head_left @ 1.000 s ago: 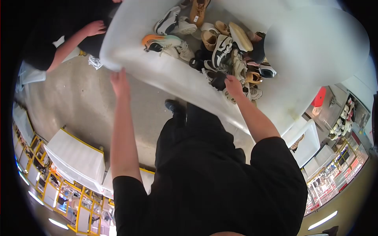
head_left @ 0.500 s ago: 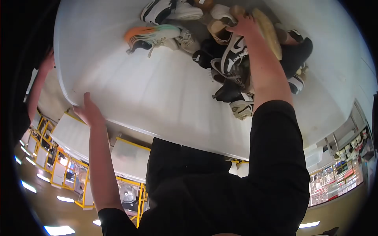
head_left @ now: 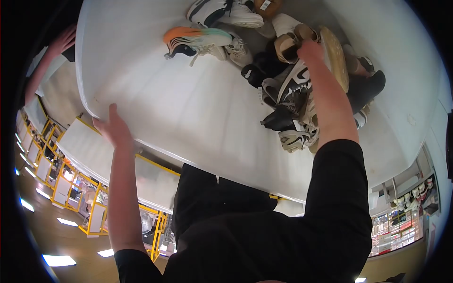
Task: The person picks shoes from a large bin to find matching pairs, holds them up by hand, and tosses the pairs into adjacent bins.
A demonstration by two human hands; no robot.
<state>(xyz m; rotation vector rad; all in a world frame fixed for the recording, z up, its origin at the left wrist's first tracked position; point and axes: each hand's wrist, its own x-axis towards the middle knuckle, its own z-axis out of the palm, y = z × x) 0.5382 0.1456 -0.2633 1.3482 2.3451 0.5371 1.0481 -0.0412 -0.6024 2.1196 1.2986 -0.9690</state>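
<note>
A large white bin holds a heap of mixed shoes. My left hand grips the bin's near left rim, thumb inside and fingers over the edge. Deep in the heap, my right hand is closed at a beige and tan shoe; its fingertips are partly hidden. Just below that hand lies a black and white sneaker. A long pale yellow sole stands along the hand's right side. Black shoes and a beige sneaker lie lower in the heap.
An orange and mint sneaker and a white and dark sneaker lie at the upper left. A black shoe leans near the right wall. Another person's hand shows beyond the left rim. Yellow-framed tables stand behind.
My right hand has gone from spread fingers over the beige and tan shoe to closed fingers at it. The bin and shoes have shifted rightward in view. My left hand stays on the rim.
</note>
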